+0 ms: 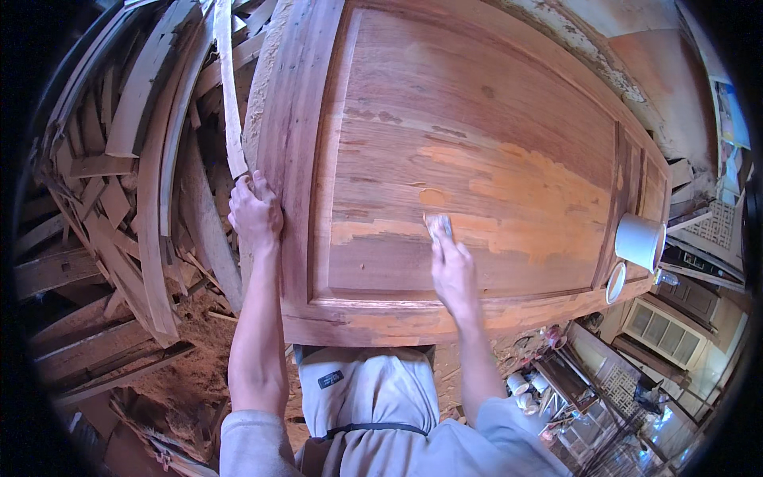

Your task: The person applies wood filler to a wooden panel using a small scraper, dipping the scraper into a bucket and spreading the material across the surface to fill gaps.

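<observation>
A large reddish-brown wooden door (381, 151) with a recessed panel lies in front of me. Bands of orange filler (524, 195) are smeared along its grain, with a small dab (431, 196) near the middle. My right hand (456, 274) is closed round a putty knife (439, 226), its blade against the panel just below that dab. On the left, my left hand (256, 211) has its fingers curled at the door's outer edge. A pale thin strip (230, 103) ends right by those fingers; whether they touch it I cannot tell.
Scrap boards (151, 159) are heaped to the left above sawdust (195, 350). A white bucket (638, 241) stands on the door's right end beside a round white lid (615, 283). Several cans (520, 385) and clutter lie at the lower right.
</observation>
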`<action>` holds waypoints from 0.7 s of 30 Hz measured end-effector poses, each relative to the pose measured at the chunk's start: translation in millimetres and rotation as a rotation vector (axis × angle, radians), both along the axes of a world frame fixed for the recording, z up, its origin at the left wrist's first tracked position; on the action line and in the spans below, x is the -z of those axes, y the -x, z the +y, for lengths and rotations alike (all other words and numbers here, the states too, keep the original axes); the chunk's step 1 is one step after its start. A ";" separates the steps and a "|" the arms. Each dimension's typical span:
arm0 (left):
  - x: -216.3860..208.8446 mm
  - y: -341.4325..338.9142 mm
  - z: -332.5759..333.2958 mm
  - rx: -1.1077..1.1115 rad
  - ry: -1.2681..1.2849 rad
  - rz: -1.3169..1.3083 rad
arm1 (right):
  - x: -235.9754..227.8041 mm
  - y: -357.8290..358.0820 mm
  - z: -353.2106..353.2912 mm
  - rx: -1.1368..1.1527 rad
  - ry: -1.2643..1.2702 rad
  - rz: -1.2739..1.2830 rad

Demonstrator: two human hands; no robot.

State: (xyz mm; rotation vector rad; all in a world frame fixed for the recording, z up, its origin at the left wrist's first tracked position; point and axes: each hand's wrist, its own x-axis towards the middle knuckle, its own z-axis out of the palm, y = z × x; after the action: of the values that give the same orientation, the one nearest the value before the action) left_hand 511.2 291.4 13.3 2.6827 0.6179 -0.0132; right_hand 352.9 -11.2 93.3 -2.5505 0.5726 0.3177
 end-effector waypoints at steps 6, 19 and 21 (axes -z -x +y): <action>-2.8 -0.3 -3.1 0.012 -0.029 -0.039 | -34.4 -73.1 -15.0 -0.471 0.110 0.160; -0.1 5.1 -3.4 0.017 -0.018 -0.047 | -29.3 -23.2 -75.2 -0.162 -0.091 0.050; -1.0 1.5 -3.7 0.032 -0.011 -0.051 | -27.1 -2.8 -31.0 0.071 -0.311 -0.015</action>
State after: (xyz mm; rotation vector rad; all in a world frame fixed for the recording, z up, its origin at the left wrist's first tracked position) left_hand 509.8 287.7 14.3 2.6939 0.5614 0.0495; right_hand 355.7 -42.2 120.4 -2.2268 0.5586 0.3340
